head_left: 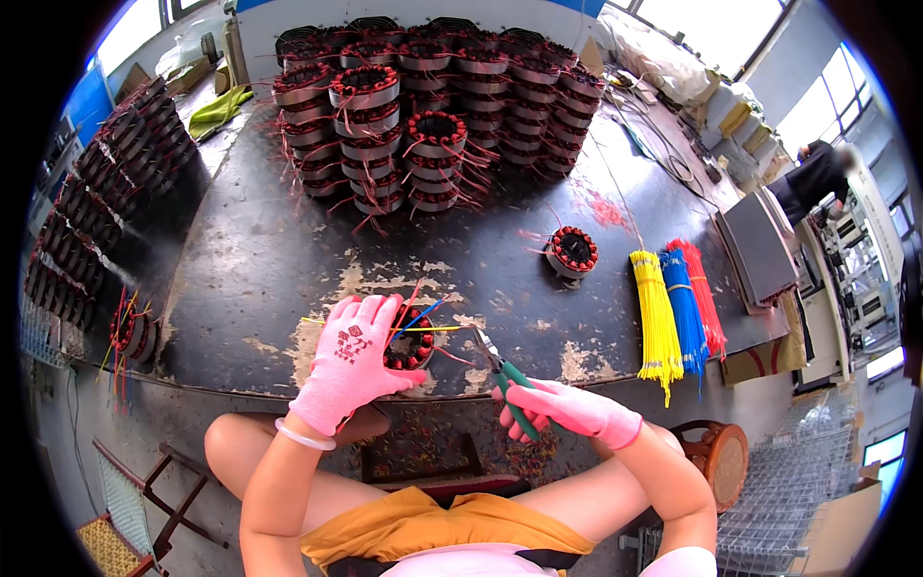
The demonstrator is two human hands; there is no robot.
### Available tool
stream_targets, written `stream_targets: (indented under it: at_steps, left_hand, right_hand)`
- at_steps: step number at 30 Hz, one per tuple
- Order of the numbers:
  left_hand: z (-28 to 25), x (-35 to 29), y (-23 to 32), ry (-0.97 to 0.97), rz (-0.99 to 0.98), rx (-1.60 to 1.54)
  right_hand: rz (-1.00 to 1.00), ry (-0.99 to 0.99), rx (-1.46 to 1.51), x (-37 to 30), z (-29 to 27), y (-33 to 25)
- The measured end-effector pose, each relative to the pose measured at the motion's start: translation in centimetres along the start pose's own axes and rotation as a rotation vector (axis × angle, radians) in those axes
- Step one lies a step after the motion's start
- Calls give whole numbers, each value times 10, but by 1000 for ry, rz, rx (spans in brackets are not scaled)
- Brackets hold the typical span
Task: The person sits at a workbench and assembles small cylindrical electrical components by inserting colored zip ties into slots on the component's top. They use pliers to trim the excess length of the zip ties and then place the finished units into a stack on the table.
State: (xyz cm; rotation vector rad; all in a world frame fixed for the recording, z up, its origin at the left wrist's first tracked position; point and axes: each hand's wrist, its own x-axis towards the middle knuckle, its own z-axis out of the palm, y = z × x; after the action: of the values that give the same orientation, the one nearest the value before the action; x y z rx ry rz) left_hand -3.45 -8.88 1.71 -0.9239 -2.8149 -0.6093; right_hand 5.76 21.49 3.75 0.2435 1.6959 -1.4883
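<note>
My left hand (352, 360), in a pink glove, curves round the left side of a motor stator (419, 348) at the table's near edge. Its thumb lies along the stator's near side. Yellow, blue and red wires stick out of the stator; a yellow wire (444, 329) reaches right toward the jaws of the pliers. Green-handled cutting pliers (511, 377) are gripped in my right hand (567, 408), also gloved in pink. Their jaws point up and left, close to the yellow wire's end; whether they touch it I cannot tell.
Stacks of stators (369, 125) fill the table's far side. A lone stator (573, 252) sits right of centre, near yellow (658, 317), blue (684, 308) and red (700, 293) wire bundles. More stators (106, 202) stand left; a wired one (135, 337) lies nearer. A person (815, 179) is far right.
</note>
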Motion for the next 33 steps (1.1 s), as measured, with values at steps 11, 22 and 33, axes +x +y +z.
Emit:
stream_targets:
  at_steps: [11, 22, 33]
  left_hand:
    - [1, 0, 0, 9, -2, -2]
    - [6, -6, 19, 28, -253, 118]
    - [21, -10, 20, 109, -356, 228]
  right_hand:
    - [-38, 62, -3, 15, 4, -9]
    - [-71, -65, 294, 17, -7, -2]
    - [26, -179, 209, 31, 1, -6]
